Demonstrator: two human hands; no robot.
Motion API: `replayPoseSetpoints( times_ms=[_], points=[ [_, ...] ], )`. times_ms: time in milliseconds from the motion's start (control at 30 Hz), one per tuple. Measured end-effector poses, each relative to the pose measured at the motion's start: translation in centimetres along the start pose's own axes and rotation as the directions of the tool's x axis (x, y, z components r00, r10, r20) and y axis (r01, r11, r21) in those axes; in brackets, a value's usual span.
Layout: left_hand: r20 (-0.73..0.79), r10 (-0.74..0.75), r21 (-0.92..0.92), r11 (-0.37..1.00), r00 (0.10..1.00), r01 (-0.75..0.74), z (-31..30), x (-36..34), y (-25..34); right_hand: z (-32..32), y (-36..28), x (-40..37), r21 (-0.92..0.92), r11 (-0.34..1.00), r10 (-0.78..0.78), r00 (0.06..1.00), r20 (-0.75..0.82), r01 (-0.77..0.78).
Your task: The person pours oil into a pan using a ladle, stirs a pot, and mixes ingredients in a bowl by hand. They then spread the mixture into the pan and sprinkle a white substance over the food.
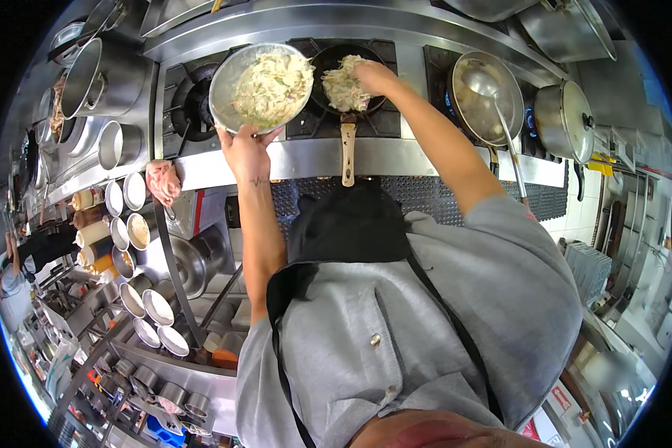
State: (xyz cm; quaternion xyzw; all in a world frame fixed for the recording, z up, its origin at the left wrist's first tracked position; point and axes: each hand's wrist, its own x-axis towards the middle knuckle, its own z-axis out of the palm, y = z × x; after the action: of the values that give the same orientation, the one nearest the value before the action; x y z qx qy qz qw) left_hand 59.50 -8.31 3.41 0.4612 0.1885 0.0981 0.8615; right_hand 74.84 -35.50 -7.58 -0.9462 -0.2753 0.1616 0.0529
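Note:
My left hand is closed on the near rim of a round metal bowl, tilted above the stove beside the pan. Inside it lies a pale, wet-looking shredded mixture with small coloured bits. A dark frying pan sits on the middle burner, its light, worn handle towards me. More of the same mixture fills part of the pan. My right hand reaches into the pan and touches that food; its fingertips are hidden there, so their grip cannot be made out.
To the right, a pan of liquid with a ladle in it sits over a blue flame. A lidded pot stands beyond. At left are a bare burner, a pinkish cloth, a large pot and several white bowls.

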Motion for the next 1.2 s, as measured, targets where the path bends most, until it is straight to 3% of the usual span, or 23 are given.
replayPoseSetpoints(
  times_ms=[133, 167, 200, 267, 300, 333, 400, 433, 467, 533, 567, 600, 700, 767, 800, 867, 900, 967, 1000, 1067, 1100, 1167, 1200],
  points=[
    [-0.041, -0.028, -0.014, 1.000, 0.999, 0.028, -0.4, -0.9, 0.3, -3.4, -0.9, -0.5, 0.126, 0.979, 0.149, 0.985, 0.084, -0.158],
    [-0.036, -0.021, -0.001, 1.000, 0.999, 0.021, -0.6, -1.0, 0.3, -2.0, 0.0, -0.4, 0.173, 0.985, 0.041, 0.996, -0.079, -0.026],
    [-0.040, -0.024, -0.003, 1.000, 0.999, 0.024, -0.8, -1.0, 0.2, -1.7, -0.2, -0.3, 0.172, 0.985, 0.040, 0.996, -0.074, -0.026],
    [-0.086, -0.033, -0.002, 0.999, 0.996, 0.033, -0.8, -1.2, 0.1, -0.9, -1.1, 0.2, 0.132, 0.991, -0.027, 0.980, 0.195, 0.001],
    [-0.077, -0.055, -0.001, 0.998, 0.996, 0.055, -1.1, -1.2, 0.1, 1.2, -0.6, 0.8, 0.101, 0.966, -0.235, 0.971, -0.038, 0.237],
    [-0.081, -0.059, -0.001, 0.998, 0.995, 0.059, -1.2, -1.3, 0.0, 1.6, -0.6, 1.7, 0.103, 0.966, -0.236, 0.971, -0.033, 0.238],
    [-0.083, -0.059, 0.003, 0.998, 0.995, 0.059, -1.3, -1.3, -0.1, 2.5, -0.8, 3.0, 0.088, 0.994, -0.064, 0.996, 0.069, 0.058],
    [-0.088, -0.063, 0.005, 0.998, 0.994, 0.063, -1.3, -1.4, -0.1, -1.0, -2.5, 0.9, 0.218, 0.972, -0.085, 0.996, 0.003, 0.083],
    [-0.088, -0.057, 0.004, 0.998, 0.994, 0.058, -1.2, -1.4, -0.1, -1.4, -2.0, 0.9, 0.219, 0.972, -0.088, 0.996, 0.005, 0.085],
    [-0.095, -0.049, 0.004, 0.999, 0.994, 0.049, -1.2, -1.5, -0.1, -1.6, -0.7, 1.7, 0.087, 0.996, -0.001, 0.999, -0.039, 0.005],
    [-0.089, -0.044, 0.002, 0.999, 0.995, 0.045, -1.2, -1.5, -0.1, -2.2, -0.9, 2.1, 0.052, 0.992, 0.112, 0.990, 0.091, -0.117],
    [-0.080, -0.038, -0.001, 0.999, 0.996, 0.038, -1.2, -1.5, -0.2, -0.8, -0.4, 3.2, 0.053, 0.992, 0.111, 0.990, 0.090, -0.116],
    [-0.070, -0.058, -0.030, 0.998, 0.996, 0.056, -1.7, -1.4, -0.3, 3.2, 0.5, 5.4, -0.018, 0.996, -0.086, 0.996, 0.000, 0.086],
    [-0.080, -0.065, -0.030, 0.998, 0.995, 0.063, -1.8, -1.7, -0.3, 1.2, -0.9, 3.8, 0.284, 0.950, -0.061, 0.969, -0.240, 0.130],
    [-0.086, -0.074, -0.036, 0.997, 0.994, 0.071, -1.8, -1.7, -0.3, -0.1, -1.1, 3.1, 0.281, 0.951, -0.060, 0.969, -0.241, 0.129],
    [-0.092, -0.090, -0.058, 0.995, 0.992, 0.085, -2.1, -1.8, -0.5, -2.2, -0.5, 1.6, 0.041, 0.999, 0.012, 0.997, 0.071, -0.015],
    [-0.099, -0.106, -0.075, 0.992, 0.990, 0.098, -2.4, -1.8, -0.5, -3.1, -0.3, 1.3, 0.037, 0.999, 0.017, 0.997, 0.072, -0.019],
    [-0.101, -0.106, -0.108, 0.990, 0.989, 0.095, -2.5, -2.0, -0.5, -4.3, 0.3, 0.8, -0.226, 0.974, 0.062, 0.937, 0.343, 0.018],
    [-0.109, -0.106, -0.135, 0.987, 0.988, 0.091, -2.6, -2.1, -0.5, -4.1, 0.7, 0.7, -0.227, 0.974, 0.063, 0.936, 0.346, 0.019],
    [-0.128, -0.104, -0.110, 0.990, 0.986, 0.090, -2.9, -2.3, -0.5, -3.8, 1.2, 0.6, -0.088, 0.988, -0.112, 0.986, 0.126, 0.123],
    [-0.128, -0.102, -0.111, 0.990, 0.986, 0.088, -3.0, -2.3, -0.5, -3.1, 1.0, 0.4, -0.090, 0.989, -0.110, 0.986, 0.126, 0.121],
    [-0.125, -0.098, -0.113, 0.990, 0.987, 0.084, -3.1, -2.2, -0.5, -2.8, -0.5, -0.4, 0.334, 0.941, -0.007, 0.986, 0.167, -0.050],
    [-0.118, -0.095, -0.113, 0.990, 0.988, 0.082, -3.2, -2.3, -0.5, -3.2, -0.7, -0.6, 0.335, 0.941, -0.007, 0.986, 0.167, -0.050]
  ],
)
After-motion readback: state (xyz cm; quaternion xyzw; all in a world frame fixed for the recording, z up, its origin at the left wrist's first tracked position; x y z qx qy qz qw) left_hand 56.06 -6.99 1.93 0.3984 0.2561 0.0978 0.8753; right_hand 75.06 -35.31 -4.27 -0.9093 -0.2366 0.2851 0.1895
